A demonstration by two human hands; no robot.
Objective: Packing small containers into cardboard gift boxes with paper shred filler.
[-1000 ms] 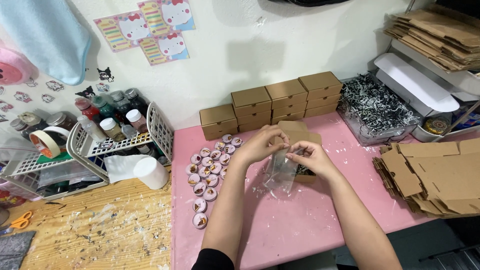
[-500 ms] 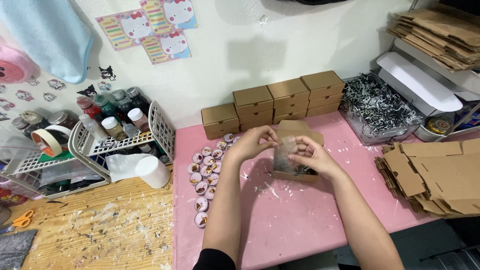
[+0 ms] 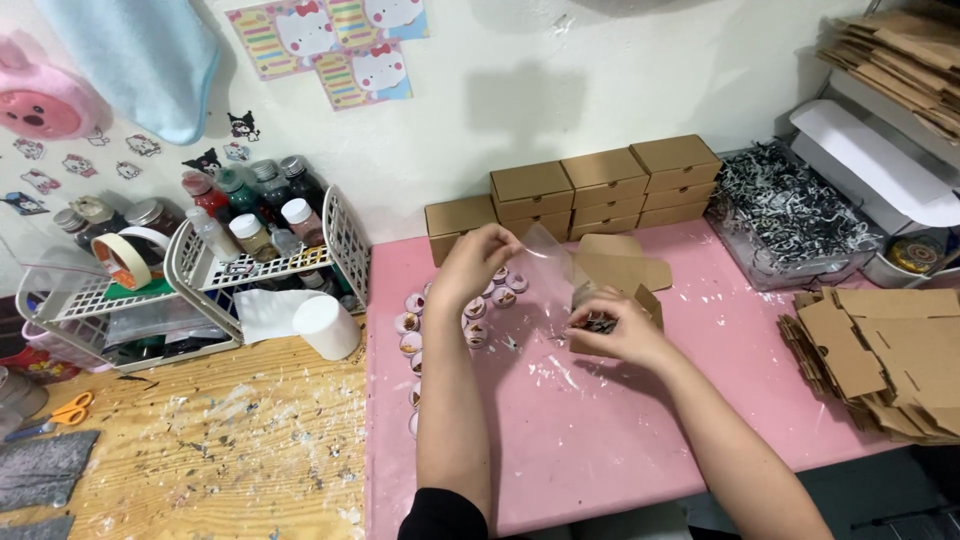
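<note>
A clear plastic bag (image 3: 545, 275) is pinched at its upper corner by the left hand (image 3: 472, 262), fingers closed on the film, and it is held up above the pink table (image 3: 620, 430). The lower end of the bag is gripped by the right hand (image 3: 612, 328), fingers curled shut on it right at the front wall of the open brown box (image 3: 618, 288). The sheet is stretched on a slant between the two hands, high on the left, low on the right. Dark shredded filling can be seen inside the box, just under the right fingers.

Under and beside the left forearm, a cluster of small round tins (image 3: 470, 312) is laid out on the pink surface, partly hidden by the arm. Behind the hands, closed brown boxes (image 3: 600, 185) are stacked in stepped rows against the wall. To the right, a clear tub of black-and-white paper shred (image 3: 790, 210) is seen, and flat brown box blanks (image 3: 880, 350) are piled at the table's edge. To the left, a white wire rack (image 3: 260, 265) with paint bottles is set, with a white roll (image 3: 328, 326) just in front of it, on a paint-flecked wooden top (image 3: 200, 450).
</note>
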